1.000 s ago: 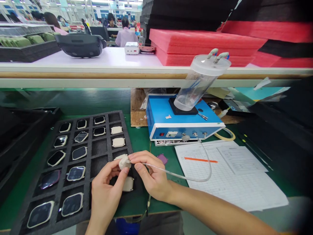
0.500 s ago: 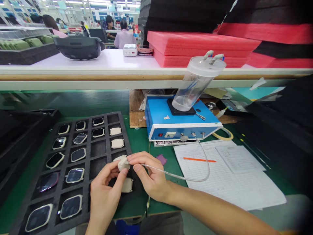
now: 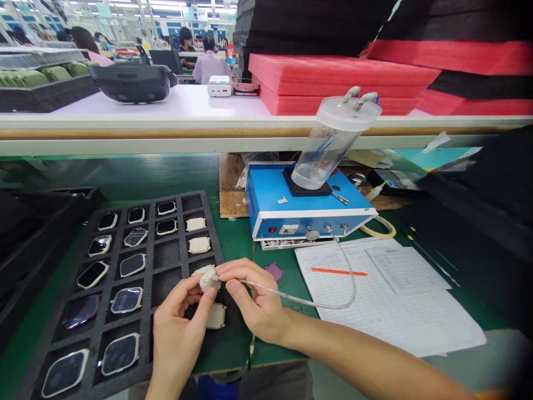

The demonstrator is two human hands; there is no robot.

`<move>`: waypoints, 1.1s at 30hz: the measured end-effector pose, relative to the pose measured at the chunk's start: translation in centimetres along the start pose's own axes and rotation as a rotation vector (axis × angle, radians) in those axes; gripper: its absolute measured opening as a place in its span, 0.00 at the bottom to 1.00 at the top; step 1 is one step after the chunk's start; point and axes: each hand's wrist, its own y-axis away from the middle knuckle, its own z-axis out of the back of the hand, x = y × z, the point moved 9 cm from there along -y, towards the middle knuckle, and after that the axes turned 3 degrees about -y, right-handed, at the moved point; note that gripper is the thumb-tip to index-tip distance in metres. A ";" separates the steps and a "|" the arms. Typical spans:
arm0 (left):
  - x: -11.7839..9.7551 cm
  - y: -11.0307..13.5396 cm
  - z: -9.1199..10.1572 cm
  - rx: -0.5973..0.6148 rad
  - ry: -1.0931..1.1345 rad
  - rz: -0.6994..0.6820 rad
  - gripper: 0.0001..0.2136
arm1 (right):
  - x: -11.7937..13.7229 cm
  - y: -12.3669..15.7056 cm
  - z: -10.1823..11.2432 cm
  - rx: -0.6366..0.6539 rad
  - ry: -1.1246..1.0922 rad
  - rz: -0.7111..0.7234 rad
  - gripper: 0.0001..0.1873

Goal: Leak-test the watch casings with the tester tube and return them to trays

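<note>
Above the right side of the black foam tray, my left hand is closed around a cream watch case, tilted up on edge. My right hand pinches the end of a clear thin tube against that case. From there the tube loops right and up to the front of a blue box-shaped machine. Several watches with dark screens lie in the tray's compartments. Other cream cases sit in its right column, partly hidden by my hands.
A clear cylinder leans on top of the machine. Papers with an orange pen lie at right. A purple case rests near my right hand. Red foam sheets are stacked on the shelf; people sit beyond.
Hands, watch case and tube hold nearly the same position. The whole view has shifted very slightly.
</note>
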 end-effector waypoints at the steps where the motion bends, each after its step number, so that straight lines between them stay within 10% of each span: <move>1: 0.0 0.0 0.0 0.000 0.001 0.000 0.14 | 0.0 0.0 0.0 -0.001 -0.002 0.002 0.08; 11: -2.5 -1.9 0.5 0.095 -0.246 -0.149 0.12 | 0.4 0.2 0.9 -0.064 0.003 0.013 0.10; 16: -5.4 -12.8 -1.3 0.262 -0.797 -0.359 0.14 | -0.6 1.2 1.4 -0.115 -0.041 -0.046 0.11; 21: -2.8 -21.9 -4.1 0.354 -0.914 -0.319 0.10 | -2.3 1.7 0.9 -0.109 -0.091 -0.122 0.10; 28: -1.3 -20.4 -1.5 0.278 -1.005 -0.385 0.18 | -2.9 1.7 0.2 -0.105 -0.157 -0.202 0.10; 33: -0.5 -20.8 -3.7 0.398 -1.070 -0.374 0.15 | -3.0 1.9 0.0 -0.121 -0.155 -0.219 0.10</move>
